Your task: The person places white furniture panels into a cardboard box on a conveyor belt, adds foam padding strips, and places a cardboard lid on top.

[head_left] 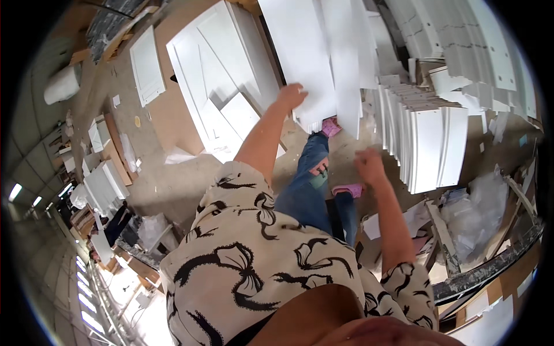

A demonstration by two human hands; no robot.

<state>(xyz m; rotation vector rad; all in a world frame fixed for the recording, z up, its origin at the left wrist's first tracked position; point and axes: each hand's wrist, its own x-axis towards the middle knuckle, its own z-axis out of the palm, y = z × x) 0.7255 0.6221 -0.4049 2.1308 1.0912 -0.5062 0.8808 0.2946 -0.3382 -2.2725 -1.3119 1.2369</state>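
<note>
My left hand [292, 97] reaches forward to the left edge of a tall white panel [306, 52]. Its fingers are curled close together against the panel's face; whether they grip that edge does not show. More white sheets [344, 63] overlap this panel on its right, upright or leaning. My right hand [369, 164] hangs to the right of my legs with its fingers curled in, and nothing shows in it. Nearest to it stands a row of narrow white boards [430, 150], set upright side by side.
Left of the panel lies a large white board stack [219, 52] with smaller pieces on top. Higher white stacks [479, 40] rise at the far right. Clear plastic wrap [479, 213] and a dark rail [490, 262] are at lower right. Scraps lie on the concrete floor [173, 179].
</note>
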